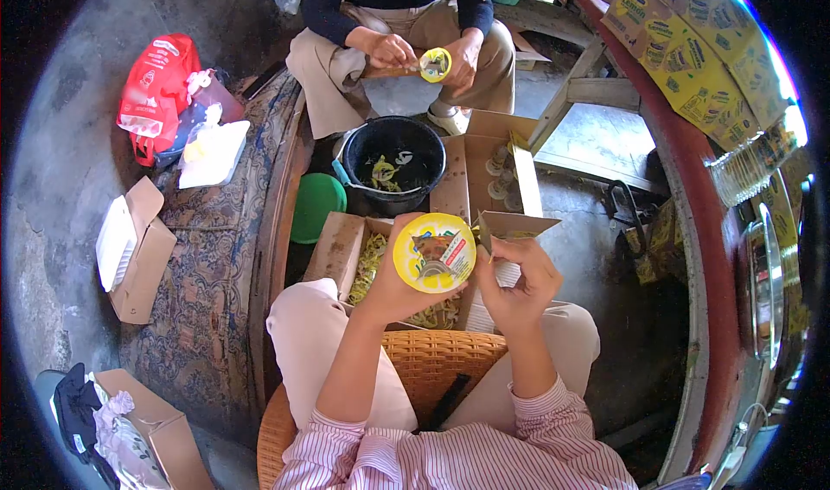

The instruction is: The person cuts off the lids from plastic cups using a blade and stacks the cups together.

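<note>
My left hand is wrapped round a cup with a round yellow printed lid, its top turned up toward me. Close to the right side of the rim, my right hand has its fingers pinched together; whether something small is between them, I cannot make out. Below the cup, a cardboard box holds many curled yellow strips. Partly hidden behind my right hand are stacked white cups beside an open carton flap.
A black bucket with yellow scraps stands ahead, beside a green lid. Across from me, a seated person handles another yellow-lidded cup. A carton holds clear cups. A wooden bench frame stands right, a patterned couch left.
</note>
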Tool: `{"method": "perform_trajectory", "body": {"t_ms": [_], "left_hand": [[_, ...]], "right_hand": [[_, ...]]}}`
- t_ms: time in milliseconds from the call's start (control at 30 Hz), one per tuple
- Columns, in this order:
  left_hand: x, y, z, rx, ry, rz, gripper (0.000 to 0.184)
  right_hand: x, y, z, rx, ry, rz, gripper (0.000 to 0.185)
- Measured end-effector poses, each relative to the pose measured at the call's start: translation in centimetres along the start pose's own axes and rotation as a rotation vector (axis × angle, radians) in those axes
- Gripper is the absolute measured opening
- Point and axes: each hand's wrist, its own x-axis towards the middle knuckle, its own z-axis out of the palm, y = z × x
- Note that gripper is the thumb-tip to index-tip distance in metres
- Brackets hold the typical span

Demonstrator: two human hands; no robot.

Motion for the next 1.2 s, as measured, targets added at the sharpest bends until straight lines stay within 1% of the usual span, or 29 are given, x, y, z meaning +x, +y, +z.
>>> {"method": "perform_trajectory", "body": {"t_ms": [133,233,333,433,533,633,733,833,933,1033,1133,1200], "left_hand": [[0.0,0.1,-0.2,0.018,-0.008,0.000,0.076],[-0.3,-0.4,-0.4,0.008,-0.056,-0.020,0.078],[-0.6,-0.7,-0.2,-0.074,-0.086,-0.071,0.079],[-0.5,-0.5,-0.5,-0.068,-0.125,-0.077,0.078],[-0.5,-0.3,-0.5,-0.153,-0.150,-0.160,0.077],[-0.4,-0.3,-0.5,-0.129,-0.127,-0.069,0.076],[-0.1,0.2,-0.5,0.017,-0.079,0.021,0.076],[0.0,-0.4,-0.2,-0.076,0.049,-0.019,0.075],[0.0,-0.5,-0.1,-0.209,0.080,-0.080,0.072],[-0.1,-0.6,-0.2,-0.111,0.030,-0.098,0.066],[-0.3,-1.6,-0.3,0.035,-0.017,-0.050,0.066],[-0.4,-1.9,0.1,0.008,0.002,-0.076,0.066]], "right_hand": [[0.1,-0.3,0.0,-0.005,-0.025,-0.026,0.016],[0.1,-0.2,0.1,-0.021,-0.025,-0.066,0.016],[0.1,-0.2,-0.1,-0.016,-0.034,-0.052,0.017],[0.2,-0.2,-0.3,0.010,-0.059,-0.031,0.019],[0.2,0.0,-0.3,0.048,-0.076,-0.030,0.020],[0.3,0.0,-0.3,0.039,-0.054,-0.030,0.019],[-0.1,0.0,-0.2,0.075,-0.003,0.050,0.017],[0.1,-0.1,-0.4,0.030,-0.001,-0.004,0.015],[0.1,0.2,-0.1,0.003,-0.003,-0.064,0.015],[0.0,-0.1,0.2,0.015,-0.011,-0.041,0.015],[-0.1,-0.2,0.5,-0.008,0.017,-0.028,0.015],[-0.3,-0.2,0.5,-0.021,0.028,-0.012,0.016]]}}
